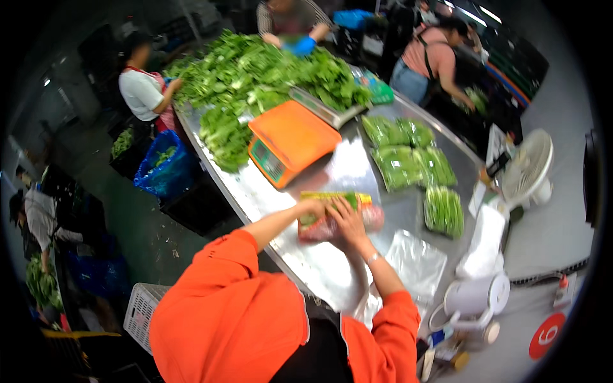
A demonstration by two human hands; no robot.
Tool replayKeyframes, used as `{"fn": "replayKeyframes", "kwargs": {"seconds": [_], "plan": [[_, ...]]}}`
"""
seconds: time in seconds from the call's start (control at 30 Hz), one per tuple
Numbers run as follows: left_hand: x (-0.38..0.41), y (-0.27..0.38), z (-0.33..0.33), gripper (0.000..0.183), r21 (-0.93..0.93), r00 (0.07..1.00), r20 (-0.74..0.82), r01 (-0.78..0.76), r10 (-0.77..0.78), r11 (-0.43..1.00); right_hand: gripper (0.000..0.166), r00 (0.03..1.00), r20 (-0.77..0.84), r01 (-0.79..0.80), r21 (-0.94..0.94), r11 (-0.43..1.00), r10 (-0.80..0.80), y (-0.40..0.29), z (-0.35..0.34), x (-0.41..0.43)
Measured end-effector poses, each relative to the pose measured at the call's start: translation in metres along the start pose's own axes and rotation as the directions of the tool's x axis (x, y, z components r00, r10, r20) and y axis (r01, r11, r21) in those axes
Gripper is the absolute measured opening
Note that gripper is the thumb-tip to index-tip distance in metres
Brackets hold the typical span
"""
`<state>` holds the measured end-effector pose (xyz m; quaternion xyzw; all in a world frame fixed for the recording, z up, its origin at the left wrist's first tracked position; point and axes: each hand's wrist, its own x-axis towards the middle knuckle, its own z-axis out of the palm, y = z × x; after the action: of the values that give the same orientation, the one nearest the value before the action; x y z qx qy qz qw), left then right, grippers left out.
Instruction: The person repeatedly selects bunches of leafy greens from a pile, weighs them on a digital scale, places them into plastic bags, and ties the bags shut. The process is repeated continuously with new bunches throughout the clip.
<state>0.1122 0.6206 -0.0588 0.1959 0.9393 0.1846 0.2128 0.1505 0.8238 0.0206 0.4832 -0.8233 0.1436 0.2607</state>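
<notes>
A clear plastic bag (pixel 316 230) with red and yellow colouring lies on the metal table in front of me, some green showing in it. My left hand (pixel 313 208) grips its left side, the fingertips partly hidden. Across the middle of the bag, my right hand (pixel 348 221) holds it from above with spread fingers. Motion blur hides the bag's finer detail. Just beyond stands an orange digital scale (pixel 297 136), its display side towards me. Flat clear bags (pixel 415 261) lie to the right of my right forearm.
Loose leafy greens (pixel 239 72) are heaped at the far end of the metal table (pixel 330 282). Several filled vegetable bags (pixel 397 165) lie on the right. A fan (pixel 527 165) and a white kettle (pixel 474 294) line the right edge. Co-workers (pixel 143 91) stand around; a blue-lined bin (pixel 165 165) is left.
</notes>
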Motion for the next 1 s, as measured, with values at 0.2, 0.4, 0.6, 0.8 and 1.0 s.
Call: {"fn": "replayKeyframes", "kwargs": {"seconds": [0.2, 0.4, 0.6, 0.8, 1.0], "plan": [[0.024, -0.03, 0.014, 0.098, 0.042, 0.981, 0.102, -0.169, 0.164, 0.985, 0.036, 0.985, 0.167, -0.054, 0.064, 0.997, 0.042, 0.002, 0.011, 0.01], [-0.028, 0.003, -0.07, 0.091, -0.746, 0.985, 0.166, 0.092, 0.05, 0.659, 0.036, 0.952, 0.251, -0.203, 0.09, 0.975, 0.175, 0.008, 0.019, -0.008], [-0.008, 0.011, -0.055, 0.062, -0.129, 0.856, -0.438, 0.243, -0.275, 0.961, 0.032, 0.955, 0.226, -0.226, 0.131, 0.965, 0.193, 0.001, 0.019, -0.005], [0.032, -0.021, -0.051, 0.048, -0.026, 0.987, 0.006, 0.158, -0.158, 0.987, 0.032, 0.949, 0.163, -0.291, 0.128, 0.948, 0.269, -0.006, 0.021, -0.008], [0.014, 0.02, -0.08, 0.038, 0.011, 0.981, -0.09, -0.169, 0.169, 0.986, 0.03, 0.899, -0.089, -0.41, 0.175, 0.895, 0.429, -0.031, 0.009, -0.018]]}}
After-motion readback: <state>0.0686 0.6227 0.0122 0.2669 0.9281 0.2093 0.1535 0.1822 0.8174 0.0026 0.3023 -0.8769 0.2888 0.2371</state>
